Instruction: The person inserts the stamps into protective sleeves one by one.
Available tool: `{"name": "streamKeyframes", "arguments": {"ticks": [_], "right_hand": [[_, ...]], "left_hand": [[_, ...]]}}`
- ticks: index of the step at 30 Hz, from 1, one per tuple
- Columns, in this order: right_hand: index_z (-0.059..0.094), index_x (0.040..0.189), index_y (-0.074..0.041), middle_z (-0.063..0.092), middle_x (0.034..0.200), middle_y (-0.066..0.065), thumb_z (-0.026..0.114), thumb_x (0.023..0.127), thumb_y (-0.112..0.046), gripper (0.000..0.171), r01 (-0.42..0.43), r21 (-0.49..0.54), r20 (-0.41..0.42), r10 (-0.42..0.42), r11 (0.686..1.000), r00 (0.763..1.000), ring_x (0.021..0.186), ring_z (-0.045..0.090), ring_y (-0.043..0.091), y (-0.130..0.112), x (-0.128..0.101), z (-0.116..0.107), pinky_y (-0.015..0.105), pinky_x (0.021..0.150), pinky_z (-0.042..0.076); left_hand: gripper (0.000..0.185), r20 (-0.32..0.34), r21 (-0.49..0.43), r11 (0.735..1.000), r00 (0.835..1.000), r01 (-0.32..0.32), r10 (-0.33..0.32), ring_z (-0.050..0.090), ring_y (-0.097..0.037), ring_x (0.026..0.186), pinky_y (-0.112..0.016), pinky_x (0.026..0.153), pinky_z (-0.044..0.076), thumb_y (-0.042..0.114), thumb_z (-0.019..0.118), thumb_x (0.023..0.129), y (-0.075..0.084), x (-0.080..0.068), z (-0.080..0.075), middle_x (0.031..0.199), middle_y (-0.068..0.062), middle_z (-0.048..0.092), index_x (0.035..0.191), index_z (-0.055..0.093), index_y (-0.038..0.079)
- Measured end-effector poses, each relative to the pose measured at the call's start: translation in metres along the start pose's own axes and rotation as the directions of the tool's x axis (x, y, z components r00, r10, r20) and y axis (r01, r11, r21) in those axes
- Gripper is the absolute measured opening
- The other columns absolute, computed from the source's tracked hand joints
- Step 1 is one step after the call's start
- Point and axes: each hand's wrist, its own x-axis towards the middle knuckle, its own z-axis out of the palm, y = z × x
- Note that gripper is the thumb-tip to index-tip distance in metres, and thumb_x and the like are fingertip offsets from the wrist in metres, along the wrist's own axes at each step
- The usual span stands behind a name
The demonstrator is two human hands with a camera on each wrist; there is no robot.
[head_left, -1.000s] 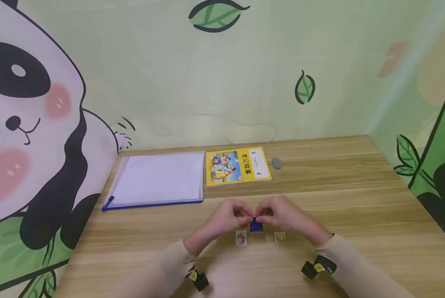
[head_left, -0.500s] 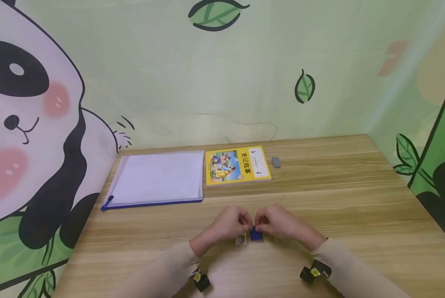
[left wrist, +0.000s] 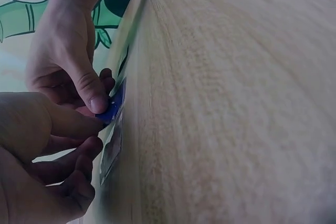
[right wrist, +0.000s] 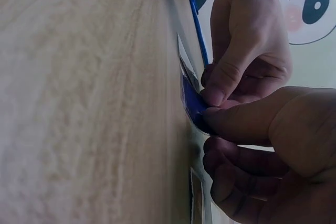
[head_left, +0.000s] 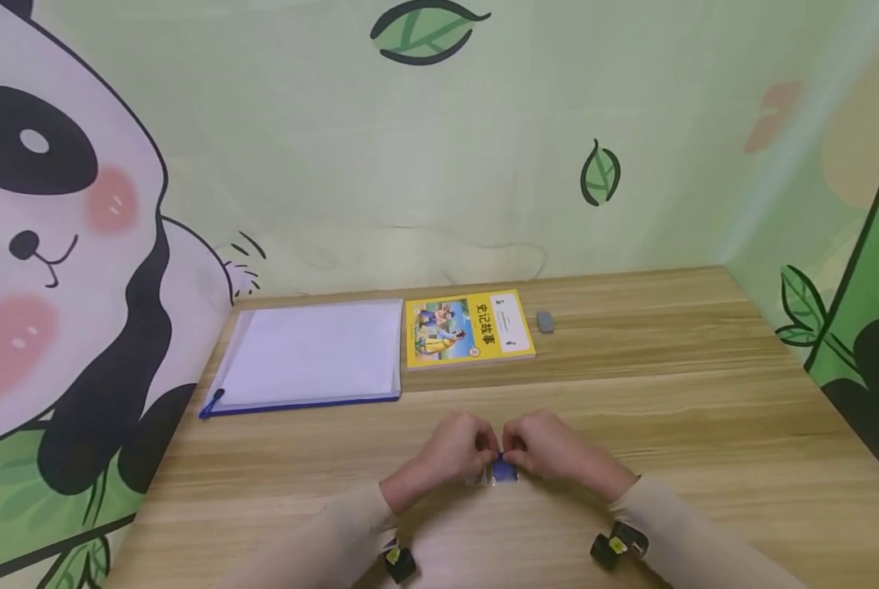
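Observation:
My left hand [head_left: 456, 448] and right hand [head_left: 553, 448] meet over the table, fingertips side by side. Between thumbs and fingers they pinch the far edge of a small blue square [head_left: 505, 472] with a clear border. In the right wrist view the blue square [right wrist: 193, 103] bends up toward the thumbs, its near edge close to the tabletop. A small picture square [head_left: 475, 478] in clear film lies just left of it, partly behind the left hand. The right hand hides another small square in the head view; that square's edge [right wrist: 197, 198] shows in the right wrist view.
A clear zip folder [head_left: 307, 352] with white paper lies at the back left of the wooden table [head_left: 668, 393]. Beside it are a yellow storybook [head_left: 498, 327] and a grey eraser-like block [head_left: 546, 321]. A wall with a panda print rises behind.
Both hands have moved down toward the table's near side, bringing the blue square between and level with the two small squares. The right hand now covers the right-hand square.

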Motion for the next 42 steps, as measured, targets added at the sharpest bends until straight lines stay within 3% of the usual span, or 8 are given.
{"name": "streamKeyframes", "arguments": {"ticks": [9,21,28,38,42], "right_hand": [[0.062,0.073,-0.019,0.057,0.067,-0.012,0.076,0.082,-0.014,0.018,-0.030,0.006,0.006,0.030,1.000,1.000,0.062,0.049,0.002,0.001,0.002,0.005,0.017,0.055,0.043],[0.064,0.076,-0.018,0.057,0.069,-0.012,0.076,0.083,-0.016,0.015,-0.053,0.026,0.016,0.053,0.998,0.998,0.063,0.049,0.002,0.002,0.001,0.008,0.017,0.056,0.045],[0.066,0.079,-0.017,0.060,0.071,-0.010,0.076,0.083,-0.016,0.011,-0.047,0.048,-0.014,0.047,0.998,0.999,0.065,0.050,0.003,0.000,-0.002,0.004,0.017,0.057,0.046],[0.067,0.085,-0.019,0.060,0.077,-0.011,0.074,0.086,-0.016,0.007,-0.152,0.067,0.002,0.152,0.986,0.988,0.070,0.052,0.005,0.001,-0.003,-0.007,0.019,0.061,0.048],[0.068,0.085,-0.018,0.061,0.077,-0.010,0.074,0.086,-0.016,0.006,-0.146,0.078,-0.022,0.148,0.986,0.989,0.070,0.054,0.004,0.005,-0.003,-0.013,0.019,0.062,0.049]], "left_hand": [[0.007,-0.007,0.083,0.997,1.000,-0.010,0.010,0.053,0.000,0.062,-0.014,0.058,0.046,0.010,0.077,0.078,-0.004,0.001,0.002,0.066,0.012,0.063,0.076,0.073,0.016],[0.005,-0.012,0.094,0.995,1.000,-0.017,0.018,0.053,-0.001,0.063,-0.014,0.061,0.046,0.011,0.077,0.079,-0.006,0.000,0.004,0.067,0.009,0.065,0.077,0.073,0.014],[0.005,0.004,0.052,0.999,1.000,0.003,-0.003,0.055,-0.001,0.064,-0.015,0.062,0.048,0.011,0.077,0.080,-0.006,-0.002,0.001,0.070,0.009,0.067,0.079,0.073,0.014],[0.005,0.027,-0.006,1.000,0.999,0.023,-0.023,0.057,-0.001,0.068,-0.015,0.065,0.050,0.016,0.075,0.084,-0.007,-0.003,-0.006,0.077,0.010,0.066,0.086,0.071,0.016],[0.006,0.021,-0.005,1.000,1.000,0.020,-0.019,0.058,-0.001,0.072,-0.015,0.068,0.051,0.018,0.075,0.085,-0.007,-0.003,-0.008,0.081,0.009,0.068,0.090,0.072,0.016]]}}
